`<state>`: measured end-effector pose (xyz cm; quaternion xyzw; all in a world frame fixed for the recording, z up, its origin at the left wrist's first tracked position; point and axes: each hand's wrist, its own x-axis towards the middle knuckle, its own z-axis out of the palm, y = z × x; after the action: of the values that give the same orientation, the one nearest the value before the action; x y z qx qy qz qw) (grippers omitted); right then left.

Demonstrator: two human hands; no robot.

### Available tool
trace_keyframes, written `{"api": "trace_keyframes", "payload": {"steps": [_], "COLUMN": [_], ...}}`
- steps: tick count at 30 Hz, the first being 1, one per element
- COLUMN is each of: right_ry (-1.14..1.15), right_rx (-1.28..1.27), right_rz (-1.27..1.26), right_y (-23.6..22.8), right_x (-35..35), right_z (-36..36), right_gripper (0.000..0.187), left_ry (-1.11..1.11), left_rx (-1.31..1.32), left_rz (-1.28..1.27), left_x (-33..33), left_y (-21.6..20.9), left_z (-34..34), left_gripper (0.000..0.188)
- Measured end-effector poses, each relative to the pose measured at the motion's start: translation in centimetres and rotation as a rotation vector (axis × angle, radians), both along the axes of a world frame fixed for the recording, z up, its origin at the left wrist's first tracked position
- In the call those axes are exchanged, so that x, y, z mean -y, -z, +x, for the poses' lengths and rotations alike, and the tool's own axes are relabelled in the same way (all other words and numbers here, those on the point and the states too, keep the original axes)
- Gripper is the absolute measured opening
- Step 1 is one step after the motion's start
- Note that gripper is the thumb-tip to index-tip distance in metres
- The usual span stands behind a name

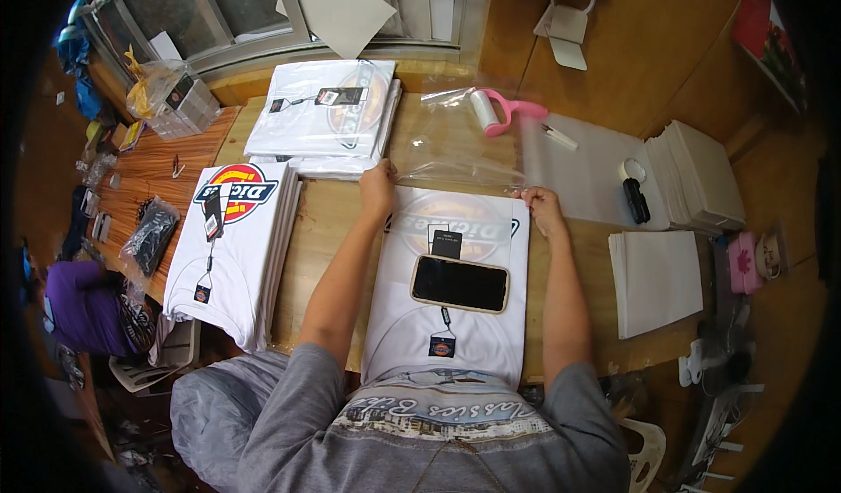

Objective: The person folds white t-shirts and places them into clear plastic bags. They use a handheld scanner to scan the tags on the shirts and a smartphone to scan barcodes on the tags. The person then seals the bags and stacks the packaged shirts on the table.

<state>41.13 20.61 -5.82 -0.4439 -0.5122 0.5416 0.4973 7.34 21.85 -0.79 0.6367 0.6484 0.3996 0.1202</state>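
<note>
In front of me lies a folded white T-shirt with hang tags, and a dark-screened phone rests on top of it. A clear plastic bag stretches away from me, its near part covering the shirt's far end and its print. My left hand is closed on the bag's edge at the shirt's far left corner. At the far right corner, my right hand pinches the opposite side of the bag between thumb and fingers.
Bagged white shirts are stacked far left, unbagged folded shirts nearer. A pink-handled lint roller lies beyond the bag. Rightward are white sheets, a paper stack, a tape roll and a black object.
</note>
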Motion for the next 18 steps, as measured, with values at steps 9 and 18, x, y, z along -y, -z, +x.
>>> {"api": "trace_keyframes", "payload": {"steps": [9, 18], "right_ry": [0.36, 0.047], "right_rx": [-0.101, 0.008], "right_rz": [-0.062, -0.277], "right_y": [-1.1, -3.1], "right_x": [1.0, 1.8], "right_z": [-2.3, -0.7], "right_gripper": [0.012, 0.017], "left_ry": [0.07, 0.102], "left_rx": [0.244, 0.392], "left_rz": [0.008, -0.276], "left_x": [0.3, 1.6], "left_y": [0.3, 1.1], "left_z": [-0.3, -2.1], "left_gripper": [0.005, 0.009]}}
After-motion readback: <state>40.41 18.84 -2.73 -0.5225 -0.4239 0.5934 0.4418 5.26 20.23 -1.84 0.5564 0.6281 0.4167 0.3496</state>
